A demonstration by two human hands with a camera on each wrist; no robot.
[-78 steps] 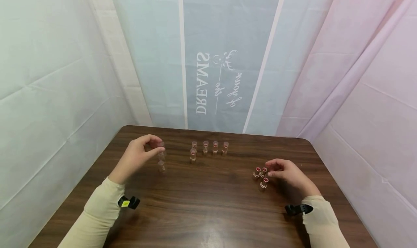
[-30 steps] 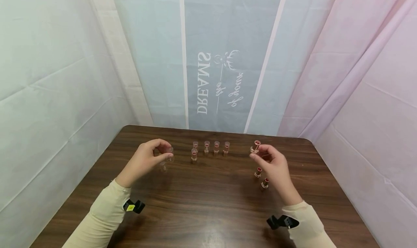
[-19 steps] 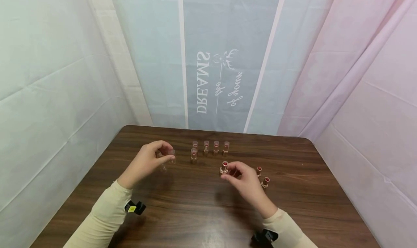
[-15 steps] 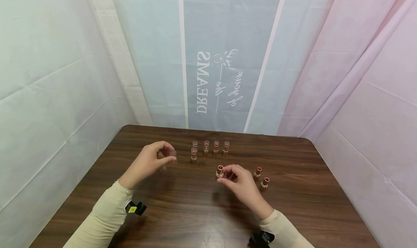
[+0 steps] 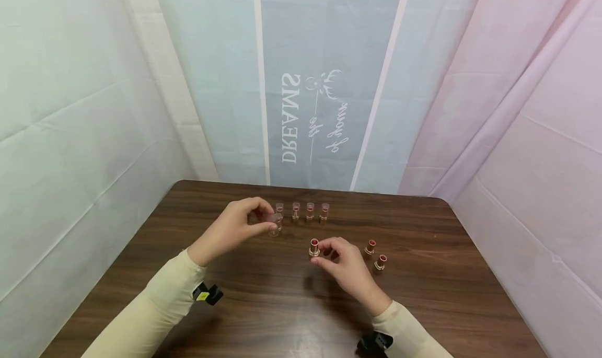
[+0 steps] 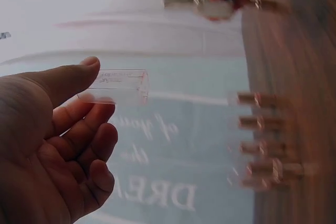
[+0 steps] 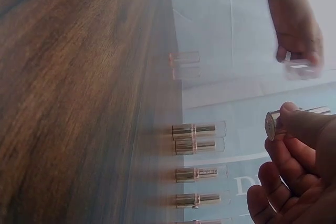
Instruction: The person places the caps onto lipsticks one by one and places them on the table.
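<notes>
My left hand (image 5: 235, 228) pinches a clear lipstick cap (image 6: 123, 86) between thumb and fingers, above the table. My right hand (image 5: 347, 266) grips an uncapped lipstick (image 5: 314, 248) by its gold base, red tip upward, just right of the cap and apart from it. Beyond the right hand stand two more uncapped lipsticks, one farther back (image 5: 370, 247) and one nearer (image 5: 380, 264). In the right wrist view, two loose clear caps (image 7: 184, 57) stand on the table; my left hand and arm hide them in the head view.
Several capped lipsticks (image 5: 310, 211) stand upright in a row toward the back of the brown wooden table (image 5: 282, 305). One more stands in front of the row's left end, partly behind the held cap. A printed curtain (image 5: 324, 34) hangs behind the table.
My right hand has picked up one of three uncapped lipsticks and carried it left to the middle. My left hand has lifted a cap and moved right, close to the lipstick.
</notes>
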